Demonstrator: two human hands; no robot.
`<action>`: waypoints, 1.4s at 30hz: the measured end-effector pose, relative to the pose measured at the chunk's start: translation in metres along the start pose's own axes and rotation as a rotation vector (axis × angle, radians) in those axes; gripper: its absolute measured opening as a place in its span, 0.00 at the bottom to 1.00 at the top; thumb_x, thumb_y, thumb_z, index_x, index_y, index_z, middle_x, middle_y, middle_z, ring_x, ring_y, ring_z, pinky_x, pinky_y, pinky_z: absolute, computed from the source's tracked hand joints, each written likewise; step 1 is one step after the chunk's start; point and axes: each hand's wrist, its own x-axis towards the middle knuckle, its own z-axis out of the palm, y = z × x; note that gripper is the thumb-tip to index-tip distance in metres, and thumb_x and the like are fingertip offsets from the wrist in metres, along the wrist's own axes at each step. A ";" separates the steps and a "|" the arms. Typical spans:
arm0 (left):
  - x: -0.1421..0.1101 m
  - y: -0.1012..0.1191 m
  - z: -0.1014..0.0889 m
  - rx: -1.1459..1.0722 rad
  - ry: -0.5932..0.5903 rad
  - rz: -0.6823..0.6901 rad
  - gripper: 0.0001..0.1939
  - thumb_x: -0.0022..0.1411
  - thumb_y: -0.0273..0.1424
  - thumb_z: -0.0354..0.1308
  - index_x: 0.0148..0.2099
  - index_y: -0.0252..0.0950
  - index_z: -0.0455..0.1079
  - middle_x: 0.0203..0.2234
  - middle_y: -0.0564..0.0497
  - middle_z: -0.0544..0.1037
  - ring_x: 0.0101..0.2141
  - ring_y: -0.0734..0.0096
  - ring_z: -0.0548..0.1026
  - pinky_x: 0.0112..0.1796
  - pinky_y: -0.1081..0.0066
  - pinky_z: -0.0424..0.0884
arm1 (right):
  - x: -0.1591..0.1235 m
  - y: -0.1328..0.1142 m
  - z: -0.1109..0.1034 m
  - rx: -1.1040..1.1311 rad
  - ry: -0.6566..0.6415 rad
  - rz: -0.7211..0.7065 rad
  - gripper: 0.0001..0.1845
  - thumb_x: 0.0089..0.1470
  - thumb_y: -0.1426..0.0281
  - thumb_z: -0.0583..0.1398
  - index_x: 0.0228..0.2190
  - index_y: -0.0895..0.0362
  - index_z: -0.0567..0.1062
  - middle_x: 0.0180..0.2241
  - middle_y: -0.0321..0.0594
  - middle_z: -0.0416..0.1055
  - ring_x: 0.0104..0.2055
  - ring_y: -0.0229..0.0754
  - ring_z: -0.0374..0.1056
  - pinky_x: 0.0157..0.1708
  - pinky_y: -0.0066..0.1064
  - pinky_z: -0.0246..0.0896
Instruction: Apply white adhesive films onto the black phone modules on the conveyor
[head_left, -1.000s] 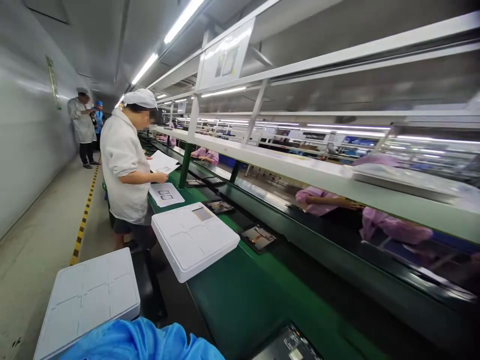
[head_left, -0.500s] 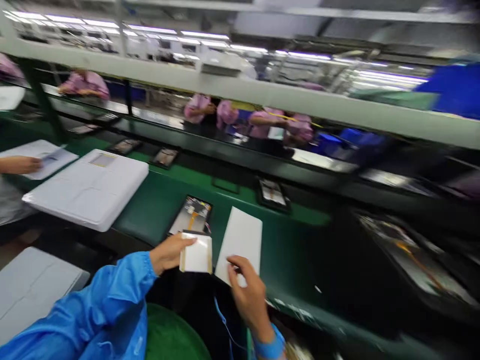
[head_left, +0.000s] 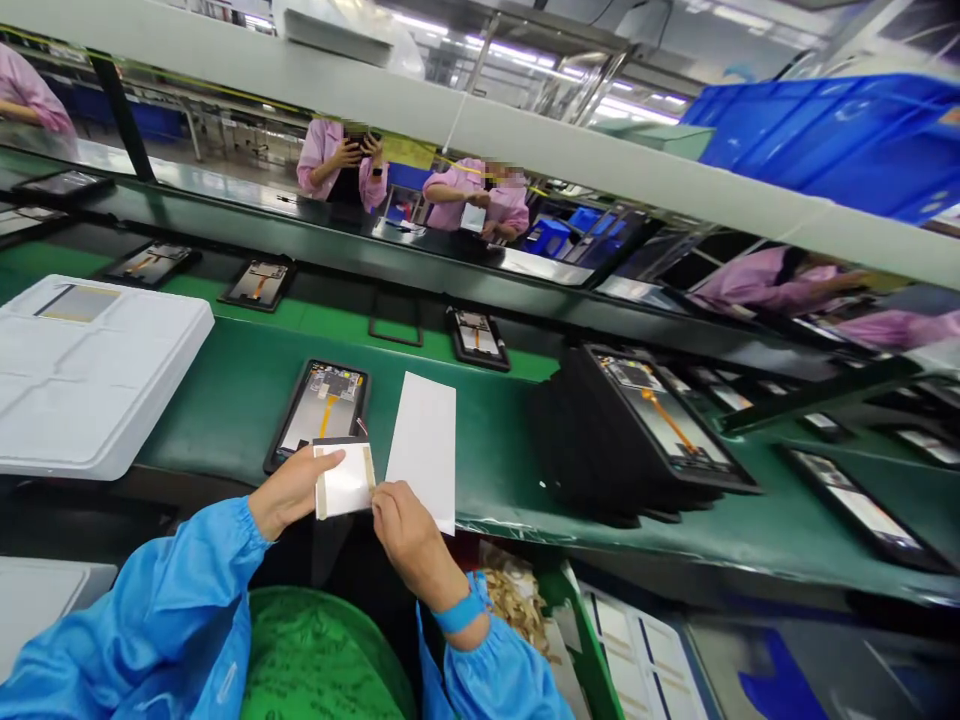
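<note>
My left hand (head_left: pixel 291 488) grips a flat white battery (head_left: pixel 341 485) by its left side, thumb on top. The battery has a tan tape strip along each side, a dark upper edge and thin wires at its top right. At its right edge, my right hand (head_left: pixel 411 535) pinches the lower part of the right tape strip (head_left: pixel 368 468). Just beyond the battery lies an opened tablet (head_left: pixel 319 400) with an orange ribbon cable and bare circuit board. A white sheet (head_left: pixel 427 440) lies on the green bench beside my right hand.
A stack of opened tablets (head_left: pixel 660 410) stands to the right. At left is a white plastic tray (head_left: pixel 97 370). More tablets (head_left: pixel 259 282) lie along the green conveyor. A bin of tan scraps (head_left: pixel 517 600) sits below the bench edge. Co-workers in pink sit opposite.
My right hand has moved from over the white sheet to the battery's right edge and closed on the tape strip. My left hand still holds the battery. The view has swung right.
</note>
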 end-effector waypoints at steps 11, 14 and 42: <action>-0.002 0.004 0.005 -0.196 -0.118 -0.135 0.22 0.63 0.29 0.60 0.58 0.27 0.69 0.42 0.36 0.81 0.44 0.53 0.80 0.49 0.57 0.72 | -0.005 0.033 -0.029 0.134 0.359 0.474 0.09 0.66 0.70 0.53 0.40 0.58 0.72 0.35 0.42 0.74 0.37 0.40 0.72 0.40 0.32 0.69; 0.004 0.000 0.014 -0.271 -0.087 -0.100 0.26 0.63 0.27 0.59 0.63 0.32 0.64 0.41 0.39 0.81 0.42 0.55 0.80 0.48 0.57 0.73 | 0.006 -0.017 -0.019 0.228 0.146 0.126 0.13 0.65 0.77 0.51 0.46 0.57 0.72 0.41 0.45 0.73 0.45 0.42 0.70 0.46 0.35 0.69; -0.003 -0.052 0.045 -0.383 -0.417 -0.458 0.43 0.65 0.58 0.46 0.61 0.22 0.65 0.48 0.30 0.77 0.49 0.45 0.77 0.52 0.53 0.67 | -0.269 0.068 -0.042 -0.129 0.153 1.298 0.19 0.52 0.55 0.54 0.31 0.53 0.78 0.23 0.47 0.73 0.27 0.56 0.74 0.29 0.45 0.67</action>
